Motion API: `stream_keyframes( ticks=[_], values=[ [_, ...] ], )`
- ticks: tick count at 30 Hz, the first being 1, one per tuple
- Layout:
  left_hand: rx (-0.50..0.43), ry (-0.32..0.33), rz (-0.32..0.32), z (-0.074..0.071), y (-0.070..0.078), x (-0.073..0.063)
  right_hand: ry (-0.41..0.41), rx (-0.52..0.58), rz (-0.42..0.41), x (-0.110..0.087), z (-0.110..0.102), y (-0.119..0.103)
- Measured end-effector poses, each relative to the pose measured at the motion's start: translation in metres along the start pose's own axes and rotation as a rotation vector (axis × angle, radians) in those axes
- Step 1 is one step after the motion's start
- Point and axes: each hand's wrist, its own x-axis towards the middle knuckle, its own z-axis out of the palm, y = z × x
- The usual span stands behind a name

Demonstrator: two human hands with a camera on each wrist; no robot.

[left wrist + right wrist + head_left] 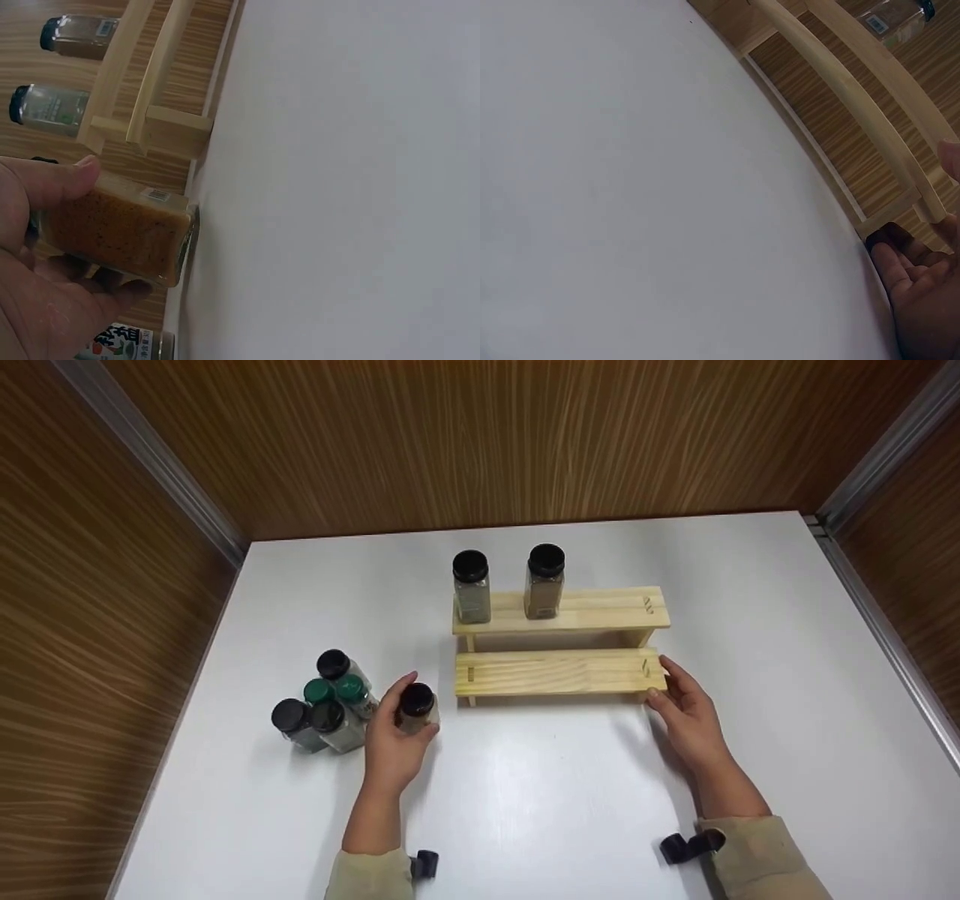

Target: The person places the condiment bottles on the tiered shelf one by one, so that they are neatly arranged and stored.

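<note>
In the head view my left hand [394, 750] grips a spice jar [417, 702] with a black lid, thumb on one side and fingers on the other. The left wrist view shows orange-brown seasoning in this jar [120, 229], its base close over the white table. My right hand [688, 720] holds the right end of a two-step wooden spice rack [555, 671], thumb at the front corner and fingers around the side. On the rack's upper step stand two black-lidded jars, one greyish [472, 596] and one brown [544, 589].
Left of my left hand several jars stand close together, some with black lids [290, 715] and two with green lids [351, 688]. Wood-grain panels [480, 442] wall the white table [540, 810] at the back and sides.
</note>
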Motion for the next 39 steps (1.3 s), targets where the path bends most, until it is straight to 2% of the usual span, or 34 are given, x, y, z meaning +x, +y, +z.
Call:
stream_keyframes(
  ticks=[6, 14, 21, 30, 35, 39],
  values=[
    [-0.031, 0.003, -0.011, 0.000, 0.010, -0.001, -0.003, -0.001, -0.006, 0.000, 0.000, 0.000],
    [-0.082, 0.028, 0.037, 0.005, 0.042, 0.003, 0.011, -0.007, -0.011, 0.000, 0.001, -0.001],
    [-0.043, 0.042, 0.163, 0.014, 0.066, 0.007, 0.011, -0.008, -0.006, 0.001, 0.001, -0.001],
    [-0.061, 0.042, 0.255, 0.030, 0.096, 0.014, 0.003, 0.001, 0.009, 0.000, -0.001, 0.000],
    [-0.048, 0.029, 0.318, 0.039, 0.119, 0.022, 0.004, 0.009, 0.000, 0.000, 0.000, 0.000],
    [-0.062, 0.011, 0.394, 0.047, 0.140, 0.028, 0.000, 0.004, 0.005, 0.000, 0.000, 0.000]
  ],
)
